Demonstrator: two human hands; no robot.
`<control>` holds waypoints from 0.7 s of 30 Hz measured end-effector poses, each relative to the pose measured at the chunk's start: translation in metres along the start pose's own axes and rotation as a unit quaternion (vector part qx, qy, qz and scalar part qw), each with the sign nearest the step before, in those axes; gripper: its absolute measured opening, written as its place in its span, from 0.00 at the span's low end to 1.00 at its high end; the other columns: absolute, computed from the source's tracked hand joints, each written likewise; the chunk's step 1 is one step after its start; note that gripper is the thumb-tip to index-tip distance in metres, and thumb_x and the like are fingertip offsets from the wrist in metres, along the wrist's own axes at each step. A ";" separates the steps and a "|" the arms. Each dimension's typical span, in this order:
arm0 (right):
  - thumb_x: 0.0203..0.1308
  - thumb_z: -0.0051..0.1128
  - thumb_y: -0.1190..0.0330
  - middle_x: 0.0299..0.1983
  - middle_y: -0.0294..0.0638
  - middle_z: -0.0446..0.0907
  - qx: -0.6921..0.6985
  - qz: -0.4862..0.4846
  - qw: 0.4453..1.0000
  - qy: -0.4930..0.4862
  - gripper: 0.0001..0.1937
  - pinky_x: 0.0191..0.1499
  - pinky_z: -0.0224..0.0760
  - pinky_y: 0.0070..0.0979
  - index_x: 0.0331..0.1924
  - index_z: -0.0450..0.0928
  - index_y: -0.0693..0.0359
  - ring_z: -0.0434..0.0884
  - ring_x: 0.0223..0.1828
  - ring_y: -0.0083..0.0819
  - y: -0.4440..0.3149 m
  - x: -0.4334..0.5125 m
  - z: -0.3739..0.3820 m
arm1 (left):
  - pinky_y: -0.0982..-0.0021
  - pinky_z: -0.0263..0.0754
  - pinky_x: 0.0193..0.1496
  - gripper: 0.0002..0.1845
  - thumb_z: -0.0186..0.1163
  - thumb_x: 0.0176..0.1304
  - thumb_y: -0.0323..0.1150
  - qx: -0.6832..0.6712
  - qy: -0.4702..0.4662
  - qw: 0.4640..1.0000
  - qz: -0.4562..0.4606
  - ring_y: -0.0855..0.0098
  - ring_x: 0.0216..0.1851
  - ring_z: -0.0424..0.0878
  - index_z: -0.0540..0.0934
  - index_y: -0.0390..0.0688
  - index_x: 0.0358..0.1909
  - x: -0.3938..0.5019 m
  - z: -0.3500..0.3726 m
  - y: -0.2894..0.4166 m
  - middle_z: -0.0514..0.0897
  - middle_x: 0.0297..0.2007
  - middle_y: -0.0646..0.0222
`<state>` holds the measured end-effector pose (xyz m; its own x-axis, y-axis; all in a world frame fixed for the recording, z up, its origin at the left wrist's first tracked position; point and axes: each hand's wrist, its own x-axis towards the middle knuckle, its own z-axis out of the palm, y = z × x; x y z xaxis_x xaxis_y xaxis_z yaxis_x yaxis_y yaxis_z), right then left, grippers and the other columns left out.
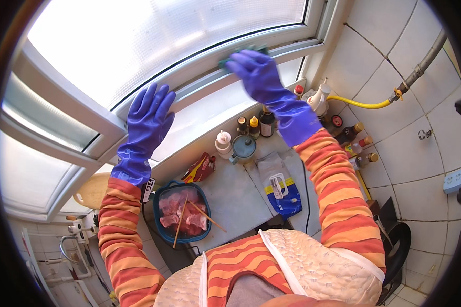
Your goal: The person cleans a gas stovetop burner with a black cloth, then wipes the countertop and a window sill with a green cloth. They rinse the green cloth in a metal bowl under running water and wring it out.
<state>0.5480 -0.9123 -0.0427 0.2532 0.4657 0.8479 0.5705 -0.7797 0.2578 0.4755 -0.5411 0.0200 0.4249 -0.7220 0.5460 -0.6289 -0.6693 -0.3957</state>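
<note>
My right hand (pixel 255 73), in a purple rubber glove, presses a green scouring pad (pixel 262 49) against the lower frame rail of the sliding window (pixel 211 51). Most of the pad is hidden beneath the fingers, and the hand is slightly blurred. My left hand (pixel 148 105), gloved in the same purple rubber, lies against the white window frame further left. It holds nothing, and its thumb stands out from the other fingers. Textured, translucent glass (pixel 169 42) fills the window above both hands.
Below on the counter (pixel 230 192) stand a blue basin (pixel 159 226) of raw meat with chopsticks (pixel 181 218), a blue lidded jug (pixel 244 147), a plastic pouch (pixel 282 188) and several bottles (pixel 267 124). A yellow hose (pixel 357 103) runs to the pipe at right.
</note>
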 end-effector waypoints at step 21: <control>0.74 0.56 0.79 0.44 0.39 0.92 0.411 0.399 0.766 0.291 0.12 0.42 0.88 0.25 0.55 0.87 0.60 0.90 0.37 0.28 0.131 0.038 -0.071 | 0.50 0.68 0.80 0.37 0.78 0.55 0.33 -0.011 0.014 1.000 0.015 0.54 0.75 0.77 0.80 0.45 0.70 0.007 0.020 0.000 0.83 0.69 0.61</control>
<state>0.5763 -1.0262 0.0564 0.5231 -0.4752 0.7075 0.7751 -0.0798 -0.6267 0.4917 -0.5498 0.0092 0.3874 -0.7356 0.5557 -0.6544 -0.6440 -0.3962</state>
